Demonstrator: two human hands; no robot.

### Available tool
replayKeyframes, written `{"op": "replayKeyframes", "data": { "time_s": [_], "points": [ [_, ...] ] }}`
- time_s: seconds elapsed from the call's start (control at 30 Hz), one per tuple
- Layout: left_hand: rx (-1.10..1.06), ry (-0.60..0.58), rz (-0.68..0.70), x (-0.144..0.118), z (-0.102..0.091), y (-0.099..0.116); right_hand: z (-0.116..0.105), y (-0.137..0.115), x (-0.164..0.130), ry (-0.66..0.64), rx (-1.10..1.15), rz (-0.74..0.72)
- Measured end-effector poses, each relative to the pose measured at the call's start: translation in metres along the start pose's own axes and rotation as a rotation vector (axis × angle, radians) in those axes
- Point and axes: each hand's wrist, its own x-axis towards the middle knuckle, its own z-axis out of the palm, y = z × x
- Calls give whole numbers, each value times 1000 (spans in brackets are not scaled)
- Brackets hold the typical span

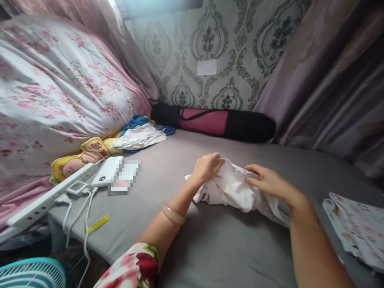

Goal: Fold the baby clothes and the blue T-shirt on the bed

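Observation:
A crumpled white garment [237, 188] hangs between my two hands, its lower folds resting on the grey bed sheet [216, 248]. With fingers closed, my left hand [208, 167] pinches its upper left edge. On the other side my right hand [267, 180] grips the upper right edge between thumb and fingers. Which part of the garment each hand holds cannot be made out. To the right of my right arm lies a folded patterned cloth [360, 228], white with pink figures.
At the left are a power strip [54, 196] with white cables, a white power bank [109, 170] and a yellow cartoon pillow [75, 162]. Farther back lie a white-and-blue clothes pile [139, 136] and a black-and-pink long bag [210, 122]. A teal fan [33, 272] stands below the bed edge.

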Motion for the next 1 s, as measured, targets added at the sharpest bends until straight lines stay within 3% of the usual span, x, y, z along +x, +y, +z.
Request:
{"op": "replayKeyframes", "data": {
  "time_s": [0.17, 0.43, 0.6, 0.67, 1.0],
  "points": [
    [32, 26, 23, 0, 2, -2, 12, -16, 8, 43, 42, -63],
    [141, -113, 55, -2, 3, -4, 15, -27, 6, 235, 44, -71],
    [-38, -95, 359, -3, -3, 9, 13, -36, 2, 248, 30, -145],
    [-123, -123, 421, -2, -3, 14, 11, -40, -1, 231, 23, -159],
    [-419, -99, 336, -2, -10, 19, 1, -45, -10, 157, 20, -124]
  ]
}}
